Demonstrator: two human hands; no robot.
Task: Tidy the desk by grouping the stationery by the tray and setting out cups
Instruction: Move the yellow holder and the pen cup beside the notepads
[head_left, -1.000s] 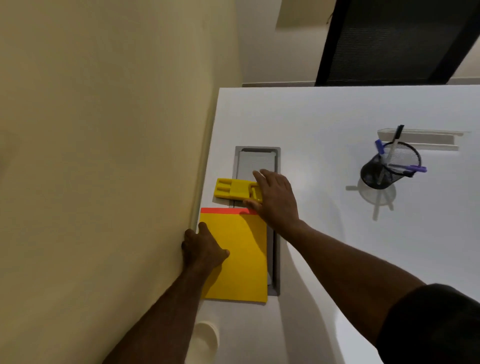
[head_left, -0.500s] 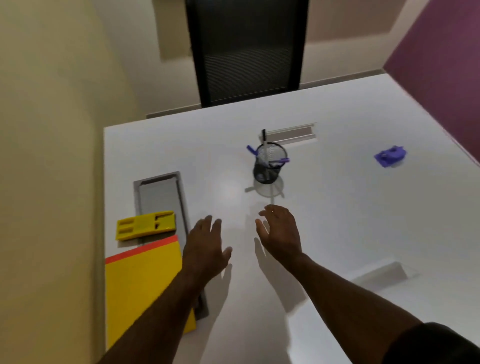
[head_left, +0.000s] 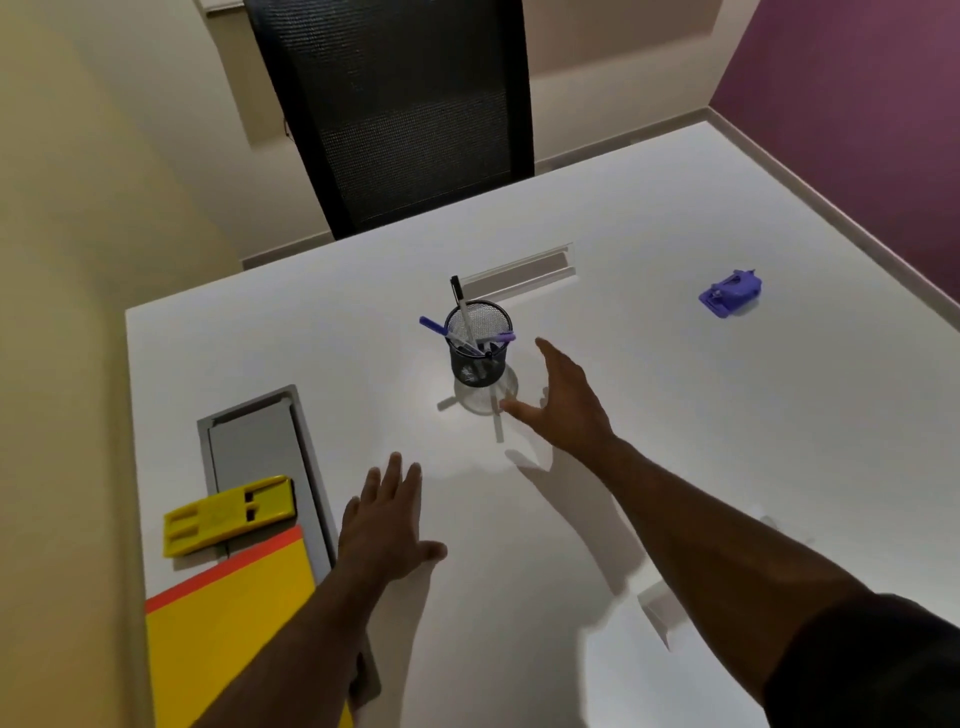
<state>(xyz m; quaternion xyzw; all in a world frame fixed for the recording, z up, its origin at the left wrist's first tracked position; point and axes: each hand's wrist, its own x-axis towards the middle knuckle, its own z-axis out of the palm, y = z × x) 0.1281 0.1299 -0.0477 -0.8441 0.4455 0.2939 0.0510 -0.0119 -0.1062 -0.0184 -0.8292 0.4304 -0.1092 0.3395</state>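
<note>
A black mesh pen cup (head_left: 478, 345) holding several pens stands upright mid-desk. My right hand (head_left: 563, 397) is open just to its right, fingers spread, not touching it. My left hand (head_left: 387, 525) hovers open over the white desk (head_left: 701, 441), nearer me. At the left edge a yellow flat stationery piece (head_left: 228, 515) lies across a grey tray (head_left: 260, 441), with a yellow pad with an orange edge (head_left: 228, 629) below it. A purple stapler-like item (head_left: 730, 292) sits far right.
A black mesh chair (head_left: 400, 104) stands behind the desk's far edge. A grey cable slot (head_left: 524, 270) lies behind the pen cup, and another slot (head_left: 660, 608) near the front. A yellow wall runs along the left, a purple wall on the right.
Both hands left the yellow items at the left edge. The view swung right, and my right hand has moved forward to beside the pen cup.
</note>
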